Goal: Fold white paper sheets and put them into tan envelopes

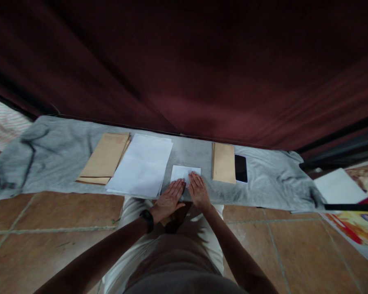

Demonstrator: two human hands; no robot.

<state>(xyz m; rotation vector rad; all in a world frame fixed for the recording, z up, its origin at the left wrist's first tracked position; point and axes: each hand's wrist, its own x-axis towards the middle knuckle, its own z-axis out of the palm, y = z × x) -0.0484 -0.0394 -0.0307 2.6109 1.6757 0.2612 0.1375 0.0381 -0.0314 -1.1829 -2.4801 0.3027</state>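
A small white piece of paper (184, 169), seemingly folded, lies in front of me on the grey cloth. My left hand (171, 196) rests flat on its near left part, fingers stretched out, with a dark band on the wrist. On the near right part lies my right hand (198, 191), its fingers also extended and flat. Neither hand grips anything. Left of the paper is a stack of white sheets (141, 163), close to my left hand. The near edge of the small paper is partly hidden under my fingers.
Several brown envelopes (104, 155) lie left of the white sheets. More brown envelopes (223, 163) are at the right, beside a dark-screened phone (241, 168). A grey cloth (270, 175) covers the narrow surface. A dark red curtain-like fabric (202, 81) rises behind it.
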